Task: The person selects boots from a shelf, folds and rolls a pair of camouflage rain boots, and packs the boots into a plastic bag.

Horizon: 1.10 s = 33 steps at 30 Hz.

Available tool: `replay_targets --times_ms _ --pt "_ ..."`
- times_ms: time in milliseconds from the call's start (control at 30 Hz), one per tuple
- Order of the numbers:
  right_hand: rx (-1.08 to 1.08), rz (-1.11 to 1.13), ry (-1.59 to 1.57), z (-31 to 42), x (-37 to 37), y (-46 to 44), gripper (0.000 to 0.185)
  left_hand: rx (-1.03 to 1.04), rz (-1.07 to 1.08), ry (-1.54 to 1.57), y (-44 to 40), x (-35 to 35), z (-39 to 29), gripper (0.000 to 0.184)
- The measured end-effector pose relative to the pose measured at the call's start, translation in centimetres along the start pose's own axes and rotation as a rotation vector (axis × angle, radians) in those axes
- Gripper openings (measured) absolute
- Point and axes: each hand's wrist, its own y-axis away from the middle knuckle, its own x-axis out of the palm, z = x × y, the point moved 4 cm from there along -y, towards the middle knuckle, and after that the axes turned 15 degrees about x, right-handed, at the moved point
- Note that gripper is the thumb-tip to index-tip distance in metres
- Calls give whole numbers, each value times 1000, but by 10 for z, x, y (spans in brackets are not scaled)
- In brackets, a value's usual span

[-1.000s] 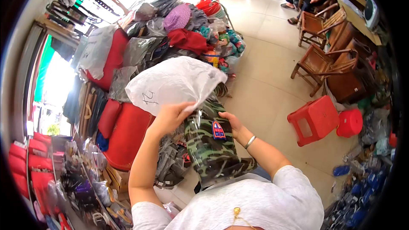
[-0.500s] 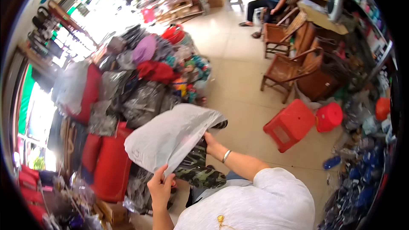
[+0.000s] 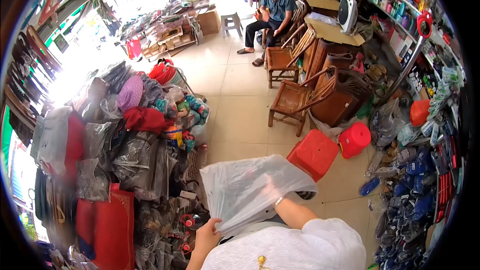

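Observation:
A whitish translucent plastic bag [image 3: 240, 190] spreads out in front of my torso. My left hand [image 3: 207, 234] pinches its near left edge between thumb and fingers. My right hand [image 3: 270, 192] is inside or behind the plastic up to the wrist, where a silver bracelet shows. Its fingers look pale and smeared through the film, so their grip is unclear. A small dark patterned piece [image 3: 306, 195] peeks out at the bag's right end; the bag hides what else is there.
Piled clothes in clear wrappers [image 3: 140, 162] and a red folded piece [image 3: 107, 225] lie left. To the right stand a red stool [image 3: 314, 154], a red bucket [image 3: 355, 140] and wooden chairs [image 3: 287, 102]. Blue packaged shoes [image 3: 400, 210] heap farther right. A seated person [image 3: 277, 10] is at the back.
The bag has moved right and spread out. My right hand has gone from its edge to inside or behind the film. The camouflage-patterned item is now mostly out of sight. The view has shifted.

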Motion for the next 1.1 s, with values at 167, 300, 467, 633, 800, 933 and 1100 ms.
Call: replay_targets --times_ms 167,300,467,633,800,933,1100 --pt "-26 -303 243 -14 -49 -20 33 -97 58 -63 -33 -9 56 27" --pt "-162 -284 639 22 -32 -40 34 -79 98 -30 -90 -28 93 18" --pt "-244 -257 1079 50 -23 -96 32 40 222 -103 -223 -77 104 24" --pt "-337 -297 1267 97 13 -148 32 789 373 -19 -371 -59 37 57" --pt "-618 -372 1485 136 40 -200 33 980 620 -93 -454 33 23 64" --pt "-991 -584 1663 164 43 -261 33 893 698 -186 -508 69 48 40" --pt "-375 -94 1399 272 47 -344 37 844 655 -175 -610 65 36 19"
